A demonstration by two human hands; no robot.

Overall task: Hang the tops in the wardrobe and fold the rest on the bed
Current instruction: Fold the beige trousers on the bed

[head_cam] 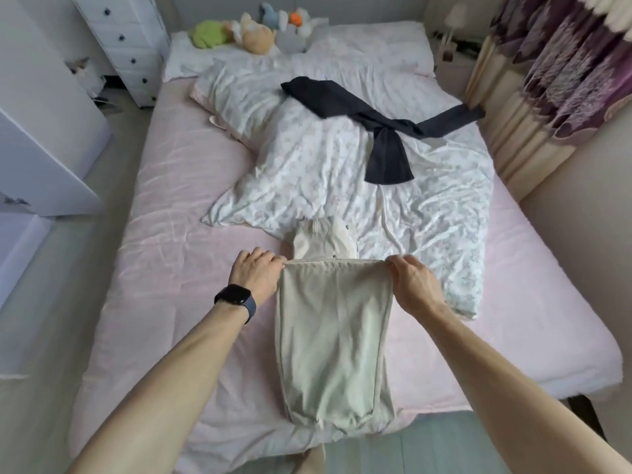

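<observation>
Beige trousers (333,333) lie lengthwise on the pink bed (178,254), doubled over so the upper layer ends in a straight far edge. Past that edge the waistband part (323,239) sticks out. My left hand (258,277), with a dark watch on the wrist, pinches the far left corner of the folded layer. My right hand (412,280) pinches the far right corner. A dark garment (372,128) lies spread and twisted farther back on the white duvet (342,172).
Stuffed toys (253,32) sit at the head of the bed. A white drawer unit (124,42) stands at the back left and a white wardrobe door (44,142) hangs open on the left. Purple curtains (561,77) fall along the right side.
</observation>
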